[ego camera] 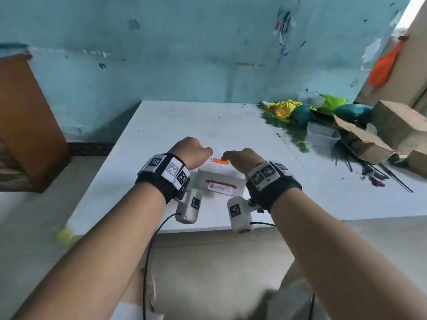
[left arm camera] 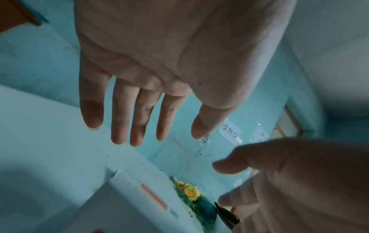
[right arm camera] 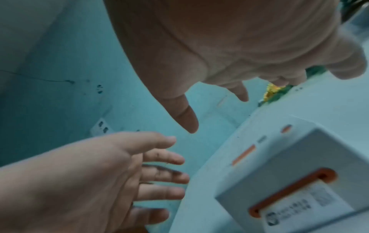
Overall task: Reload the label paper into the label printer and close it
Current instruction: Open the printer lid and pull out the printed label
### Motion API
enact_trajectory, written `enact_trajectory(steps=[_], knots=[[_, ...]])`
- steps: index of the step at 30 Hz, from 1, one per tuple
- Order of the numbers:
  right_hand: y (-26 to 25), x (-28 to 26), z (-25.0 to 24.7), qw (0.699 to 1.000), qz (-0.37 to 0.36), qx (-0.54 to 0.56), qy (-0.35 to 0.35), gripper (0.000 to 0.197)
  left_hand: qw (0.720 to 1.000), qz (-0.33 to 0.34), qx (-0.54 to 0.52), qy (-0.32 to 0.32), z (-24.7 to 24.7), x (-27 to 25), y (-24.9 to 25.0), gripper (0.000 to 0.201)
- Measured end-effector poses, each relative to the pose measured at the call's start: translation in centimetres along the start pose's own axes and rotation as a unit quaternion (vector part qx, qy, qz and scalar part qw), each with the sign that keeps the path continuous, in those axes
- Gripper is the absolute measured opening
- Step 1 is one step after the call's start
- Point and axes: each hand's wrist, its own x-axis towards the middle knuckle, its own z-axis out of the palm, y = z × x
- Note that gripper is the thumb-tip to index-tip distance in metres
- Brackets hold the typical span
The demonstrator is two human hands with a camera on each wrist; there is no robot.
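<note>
White, box-shaped label printer [ego camera: 220, 179] with rounded edges, upright on the pale surface [ego camera: 161, 125], well short of the yellow flowers [ego camera: 283, 109] at the far right corner and close to the near edge. Lid down, seemingly closed. Orange bar [ego camera: 220, 160] across the top toward the back, with a small grey mark and a small orange oval in line beside it in the right wrist view. Orange-rimmed slot [ego camera: 221, 182] along the front face, a white printed label [ego camera: 220, 188] sticking out of it, text too blurred to read. No loose label paper in view.
</note>
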Motion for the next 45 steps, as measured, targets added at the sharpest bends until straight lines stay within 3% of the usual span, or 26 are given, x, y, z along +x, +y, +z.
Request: enact_trajectory(steps=[2,4,6,8,12,18,22,25,28,31,37,41,45], knots=[[1.1,1.9,0.1,0.999,-0.002,0.047,-0.024,0.037,0.999,-0.011,-0.033,-0.015,1.8,1.7,-1.6,0.025],[3.3,4.3,0.9,0.997,-0.002,0.069,-0.035,0.025,0.997,-0.034,-0.056,-0.033,4.1,3.4,-3.6,0.02],[5.4,6.9,2.4,0.994,-0.022,0.106,-0.016,0.046,0.996,-0.05,-0.043,-0.064,6.0,4.9,-4.4,0.023],[6.2,9.0,3.2,0.986,-0.035,0.163,0.018,0.059,0.995,-0.066,-0.05,-0.062,6.7,6.5,-4.9,0.038],[6.1,11.4,2.1,0.979,-0.045,0.199,0.025,0.055,0.992,-0.077,-0.099,-0.032,6.9,8.6,-5.7,0.065],[6.3,13.3,2.1,0.99,-0.046,0.133,0.028,0.065,0.982,-0.106,-0.154,0.005,7.1,9.4,-7.3,0.057],[6.5,12.5,1.8,0.99,-0.035,0.137,0.029,0.073,0.974,-0.136,-0.181,0.013,6.7,8.4,-6.3,0.078],[7.4,11.6,1.7,0.988,-0.018,0.15,0.0,0.063,0.971,-0.138,-0.193,-0.009,6.6,7.6,-5.6,0.091],[8.3,11.3,2.3,0.985,-0.008,0.175,0.006,0.069,0.965,-0.141,-0.216,-0.036,6.4,6.8,-5.7,0.076],[8.7,11.2,2.6,0.984,-0.02,0.171,0.032,0.059,0.963,-0.141,-0.229,-0.028,6.6,7.0,-6.7,0.055],[8.9,11.6,2.7,0.985,-0.039,0.16,0.05,0.05,0.965,-0.124,-0.23,-0.019,6.9,7.9,-8.1,0.055],[8.5,12.4,3.0,0.982,-0.039,0.182,0.038,0.053,0.984,-0.083,-0.157,0.022,7.2,8.1,-8.4,0.054],[8.0,12.8,3.3,0.982,-0.033,0.186,0.024,0.039,0.989,-0.059,-0.131,0.045,7.2,8.2,-8.6,0.052]])
